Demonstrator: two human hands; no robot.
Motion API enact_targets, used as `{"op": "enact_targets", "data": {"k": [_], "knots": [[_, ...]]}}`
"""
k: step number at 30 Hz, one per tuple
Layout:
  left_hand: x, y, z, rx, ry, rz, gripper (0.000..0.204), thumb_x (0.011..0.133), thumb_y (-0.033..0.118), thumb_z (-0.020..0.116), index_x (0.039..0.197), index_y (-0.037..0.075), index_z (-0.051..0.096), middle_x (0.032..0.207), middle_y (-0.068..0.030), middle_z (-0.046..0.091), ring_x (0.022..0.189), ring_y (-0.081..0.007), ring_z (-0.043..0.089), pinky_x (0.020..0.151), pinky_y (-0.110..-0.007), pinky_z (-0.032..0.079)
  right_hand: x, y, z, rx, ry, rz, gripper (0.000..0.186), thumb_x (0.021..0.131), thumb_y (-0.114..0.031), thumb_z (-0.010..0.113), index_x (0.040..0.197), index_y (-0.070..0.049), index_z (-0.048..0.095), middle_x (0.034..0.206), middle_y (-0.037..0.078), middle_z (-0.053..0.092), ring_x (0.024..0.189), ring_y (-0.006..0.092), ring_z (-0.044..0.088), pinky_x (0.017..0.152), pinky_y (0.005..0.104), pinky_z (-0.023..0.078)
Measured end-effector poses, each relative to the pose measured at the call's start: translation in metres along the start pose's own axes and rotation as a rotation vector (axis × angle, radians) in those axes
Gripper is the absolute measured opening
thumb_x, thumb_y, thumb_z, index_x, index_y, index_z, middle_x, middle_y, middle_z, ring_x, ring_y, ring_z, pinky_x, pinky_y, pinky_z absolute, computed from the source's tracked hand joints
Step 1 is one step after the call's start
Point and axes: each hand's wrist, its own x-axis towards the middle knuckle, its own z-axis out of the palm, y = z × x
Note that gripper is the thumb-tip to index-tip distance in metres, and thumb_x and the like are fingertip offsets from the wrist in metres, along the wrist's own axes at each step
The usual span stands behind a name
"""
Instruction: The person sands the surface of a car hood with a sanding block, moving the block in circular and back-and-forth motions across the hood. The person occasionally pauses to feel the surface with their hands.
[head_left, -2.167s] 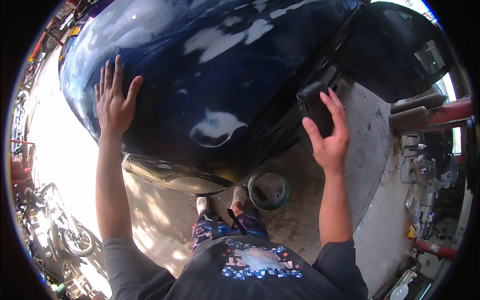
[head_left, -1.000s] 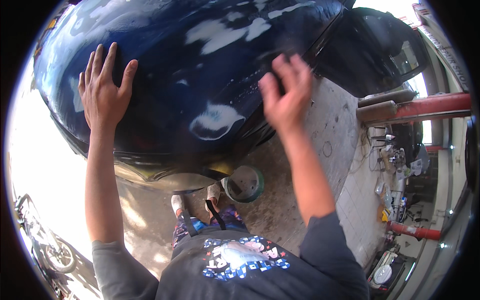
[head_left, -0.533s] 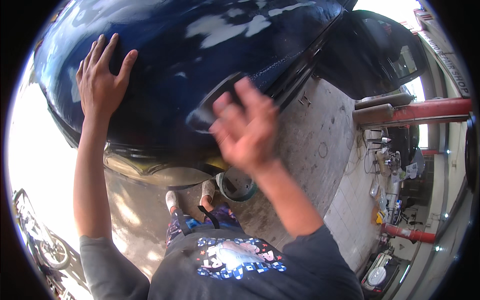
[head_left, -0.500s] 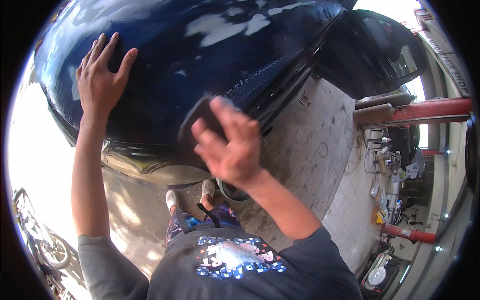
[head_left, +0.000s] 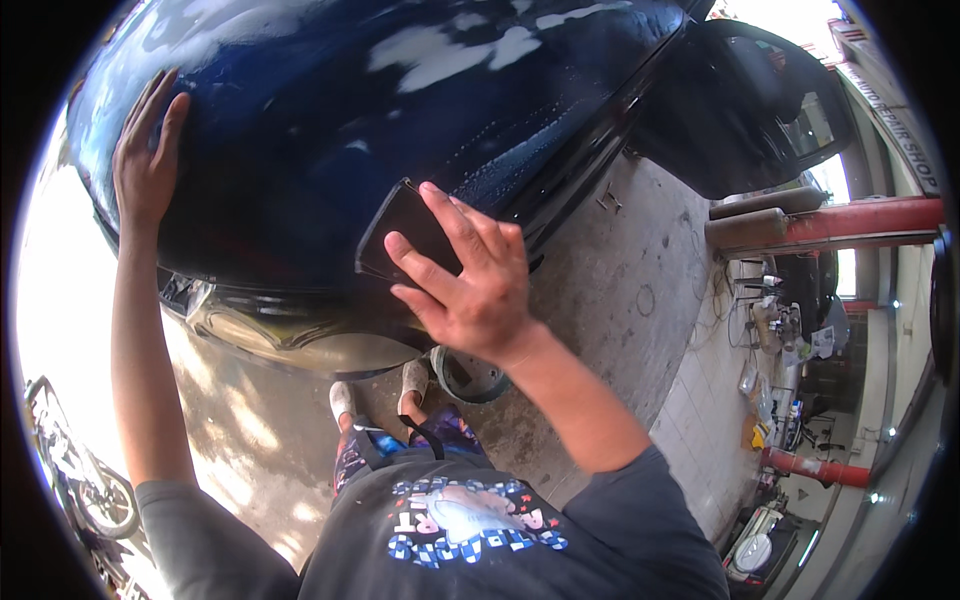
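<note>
The dark blue hood (head_left: 275,180) of a car fills the upper middle, with pale reflections and wet beads along its right side. On its front right part lies a dark, flat sheet of sandpaper (head_left: 392,228) with a thin light edge. My right hand (head_left: 472,285) holds this sheet against the paint, fingers spread over it and partly hiding it. Farther left, my left hand (head_left: 148,165) rests on the hood with fingers stretched out and nothing in it. Below the front edge is a headlight (head_left: 310,338).
A round container (head_left: 497,390) stands on the concrete by my feet. An open car door (head_left: 740,110) juts out at the upper right. Red lift arms (head_left: 860,222), hoses and workshop clutter line the right side. A bicycle (head_left: 95,490) is at the lower left.
My left hand has slid left along the hood. My right hand, blurred before, is now sharp at nearly the same place, and more of the sandpaper shows.
</note>
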Motion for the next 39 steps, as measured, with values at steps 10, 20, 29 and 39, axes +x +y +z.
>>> {"op": "enact_targets", "data": {"k": [10,20,29,39], "knots": [[0.009,0.008,-0.003,-0.004,-0.039,-0.1,0.052,0.111,0.052,0.063,0.147,0.016,0.073,0.152,-0.0159,0.069,0.147,-0.0353,0.06,0.124,-0.043,0.044,0.026,0.033,0.004,-0.134,0.141,0.217,0.041,0.092,-0.038,0.081,0.129,-0.021,0.08,0.147,0.02,0.067,0.123,0.0392,0.066,0.098,0.0509,0.051],[0.011,0.008,-0.003,-0.09,-0.021,-0.12,0.051,0.11,0.052,0.064,0.143,0.014,0.076,0.148,-0.0142,0.072,0.144,-0.0334,0.063,0.121,-0.041,0.046,0.07,0.146,-0.02,-0.3,0.233,0.246,0.037,0.097,-0.036,0.079,0.128,-0.016,0.078,0.139,0.019,0.071,0.121,0.0399,0.066,0.104,0.0527,0.051],[0.008,0.005,-0.012,-0.096,0.016,-0.304,0.047,0.111,0.047,0.064,0.14,0.013,0.077,0.147,-0.0126,0.073,0.143,-0.0311,0.064,0.121,-0.039,0.046,0.037,0.076,-0.017,-0.054,0.023,-0.016,0.035,0.087,-0.036,0.084,0.119,-0.024,0.083,0.14,0.011,0.073,0.121,0.0306,0.068,0.096,0.0443,0.051],[0.008,0.01,-0.005,-0.057,0.025,-0.215,0.048,0.109,0.051,0.067,0.132,0.012,0.081,0.146,-0.0132,0.073,0.142,-0.0338,0.064,0.12,-0.043,0.047,0.032,-0.036,0.008,0.0,0.029,0.022,0.04,0.089,-0.035,0.081,0.127,-0.024,0.081,0.143,0.017,0.071,0.125,0.0355,0.067,0.089,0.0509,0.05]]}}
